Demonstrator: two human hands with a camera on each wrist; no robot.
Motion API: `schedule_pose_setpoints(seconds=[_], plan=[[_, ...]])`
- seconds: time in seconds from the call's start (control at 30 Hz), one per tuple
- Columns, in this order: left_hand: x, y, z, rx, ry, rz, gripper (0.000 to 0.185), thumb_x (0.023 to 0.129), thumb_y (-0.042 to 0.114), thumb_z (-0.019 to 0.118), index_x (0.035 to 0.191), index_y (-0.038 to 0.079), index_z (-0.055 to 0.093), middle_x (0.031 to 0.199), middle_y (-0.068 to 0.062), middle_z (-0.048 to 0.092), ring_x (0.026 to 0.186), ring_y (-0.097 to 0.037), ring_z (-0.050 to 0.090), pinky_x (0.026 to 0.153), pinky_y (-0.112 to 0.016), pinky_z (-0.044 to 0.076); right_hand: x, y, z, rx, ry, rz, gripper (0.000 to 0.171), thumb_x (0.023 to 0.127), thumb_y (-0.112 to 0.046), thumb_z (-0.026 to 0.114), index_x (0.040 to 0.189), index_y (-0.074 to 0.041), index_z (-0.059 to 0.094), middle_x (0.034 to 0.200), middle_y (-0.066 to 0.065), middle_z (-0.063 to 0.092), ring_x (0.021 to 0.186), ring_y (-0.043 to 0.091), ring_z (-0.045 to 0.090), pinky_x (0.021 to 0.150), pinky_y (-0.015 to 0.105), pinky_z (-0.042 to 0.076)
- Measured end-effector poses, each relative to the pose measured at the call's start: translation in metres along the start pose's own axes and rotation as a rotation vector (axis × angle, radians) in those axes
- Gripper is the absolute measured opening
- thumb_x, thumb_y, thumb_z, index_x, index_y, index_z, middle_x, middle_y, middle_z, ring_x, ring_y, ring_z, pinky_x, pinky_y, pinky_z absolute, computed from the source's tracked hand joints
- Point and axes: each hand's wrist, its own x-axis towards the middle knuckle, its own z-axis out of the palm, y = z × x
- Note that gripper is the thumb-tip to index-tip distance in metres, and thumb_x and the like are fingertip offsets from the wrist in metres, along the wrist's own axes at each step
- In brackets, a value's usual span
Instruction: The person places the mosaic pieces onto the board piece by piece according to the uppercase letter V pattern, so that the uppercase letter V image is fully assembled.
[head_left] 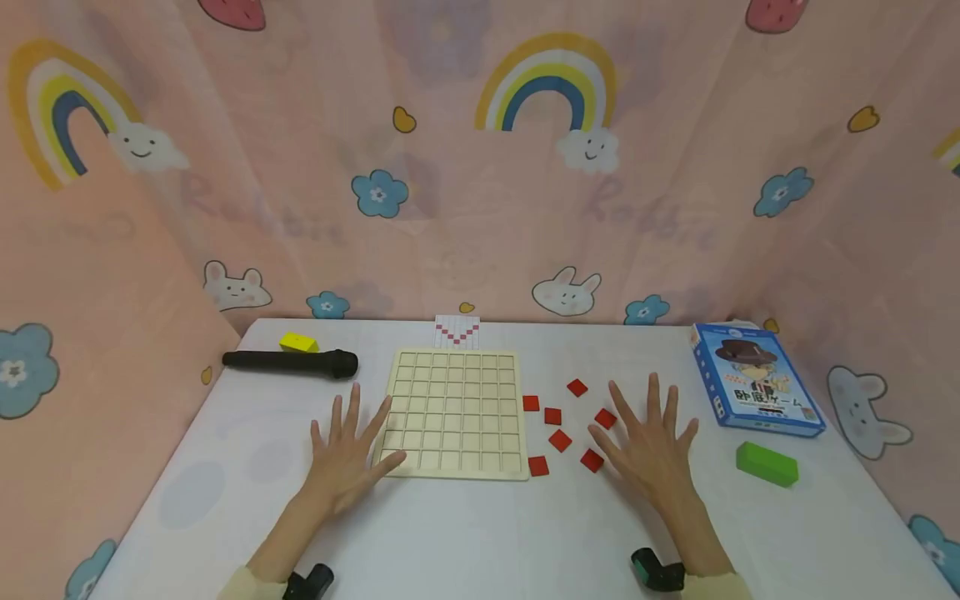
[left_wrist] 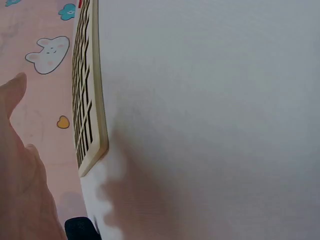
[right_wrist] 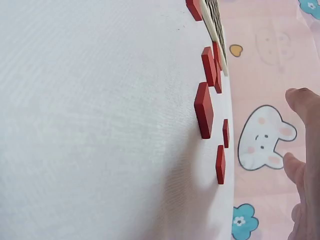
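Note:
A pale wooden grid board (head_left: 456,412) lies flat in the middle of the white table (head_left: 480,533); its cells look empty. Several red square tiles (head_left: 559,439) are scattered just right of it, and they show edge-on as red tiles (right_wrist: 204,110) in the right wrist view. My left hand (head_left: 347,450) lies flat with fingers spread, its thumb and forefinger touching the board's near left corner (left_wrist: 92,150). My right hand (head_left: 651,442) rests flat and spread beside the tiles, holding nothing.
A small pattern card (head_left: 457,331) with red squares lies behind the board. A black cylinder (head_left: 289,363) and a yellow block (head_left: 298,342) sit at the back left. A blue game box (head_left: 756,379) and a green block (head_left: 767,463) are on the right. Pink curtains enclose the table.

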Motion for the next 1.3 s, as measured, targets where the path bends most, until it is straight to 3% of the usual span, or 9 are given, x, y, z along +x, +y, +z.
schedule_pose_setpoints(seconds=[0.2,0.37,0.5,0.57,0.7,0.8,1.0,1.17,1.3], plan=[[-0.004,-0.009,0.002,-0.103,-0.059,0.059,0.080,0.087,0.055,0.060,0.152,0.023,0.026,0.159,-0.017,-0.005,0.142,-0.046,0.001,0.100,-0.072,0.024,-0.007,0.003,0.003,0.042,0.062,-0.013,0.075,0.086,-0.045,0.061,0.148,-0.014,0.033,0.155,0.028,0.007,0.138,0.053,0.004,0.098,0.078,0.012],[-0.003,-0.016,-0.001,-0.188,-0.126,0.070,0.068,0.084,0.045,0.069,0.143,0.020,0.046,0.159,-0.013,0.007,0.142,-0.041,0.014,0.096,-0.065,0.037,-0.010,0.006,0.006,0.173,0.102,0.009,0.064,0.093,-0.035,0.056,0.147,-0.009,0.034,0.153,0.030,0.015,0.137,0.053,0.012,0.099,0.074,0.020],[0.002,-0.020,-0.004,-0.213,-0.128,0.119,0.056,0.077,0.034,0.079,0.127,0.012,0.062,0.153,-0.015,0.028,0.136,-0.040,0.031,0.103,-0.058,0.036,-0.010,0.008,0.004,0.330,0.061,0.070,0.057,0.098,-0.028,0.052,0.147,-0.006,0.035,0.153,0.031,0.014,0.137,0.053,0.012,0.099,0.072,0.023],[0.005,-0.022,-0.005,-0.259,-0.136,0.141,0.051,0.074,0.027,0.083,0.119,0.009,0.066,0.148,-0.017,0.036,0.131,-0.041,0.039,0.100,-0.053,0.041,-0.009,0.008,0.003,0.386,0.038,0.089,0.053,0.098,-0.023,0.053,0.145,-0.003,0.038,0.152,0.031,0.016,0.137,0.053,0.014,0.099,0.070,0.024],[0.011,-0.027,-0.006,-0.402,-0.176,0.148,0.045,0.070,0.014,0.085,0.111,0.004,0.068,0.141,-0.020,0.043,0.124,-0.041,0.046,0.090,-0.034,0.051,-0.006,0.012,0.002,0.459,0.014,0.078,0.049,0.095,-0.014,0.058,0.140,0.000,0.045,0.149,0.032,0.023,0.134,0.053,0.023,0.102,0.067,0.026],[0.014,-0.032,-0.006,-0.483,-0.203,0.170,0.042,0.069,0.008,0.084,0.107,0.000,0.068,0.138,-0.021,0.044,0.122,-0.041,0.047,0.085,-0.023,0.052,-0.001,0.017,0.003,0.521,-0.041,0.076,0.049,0.094,-0.011,0.059,0.140,0.000,0.045,0.149,0.031,0.027,0.134,0.050,0.026,0.100,0.061,0.033],[0.019,-0.039,-0.004,-0.521,-0.185,0.243,0.032,0.066,0.008,0.086,0.092,0.003,0.068,0.133,-0.022,0.048,0.120,-0.045,0.048,0.082,-0.021,0.052,0.007,0.027,0.007,0.625,-0.158,0.109,0.055,0.092,-0.010,0.063,0.143,-0.003,0.042,0.148,0.027,0.032,0.134,0.044,0.032,0.097,0.046,0.040],[0.022,-0.040,-0.003,-0.558,-0.189,0.242,0.031,0.065,0.007,0.087,0.087,0.005,0.065,0.132,-0.021,0.048,0.119,-0.045,0.048,0.082,-0.021,0.053,0.012,0.035,0.012,0.667,-0.220,0.188,0.063,0.089,-0.012,0.068,0.145,-0.008,0.039,0.143,0.023,0.041,0.127,0.040,0.044,0.097,0.042,0.042],[0.023,-0.041,-0.002,-0.574,-0.191,0.226,0.031,0.064,0.006,0.087,0.086,0.005,0.066,0.132,-0.021,0.048,0.120,-0.045,0.048,0.081,-0.020,0.053,0.016,0.036,0.016,0.679,-0.209,0.216,0.058,0.089,-0.016,0.069,0.141,-0.006,0.045,0.138,0.021,0.048,0.122,0.037,0.049,0.096,0.043,0.045]])
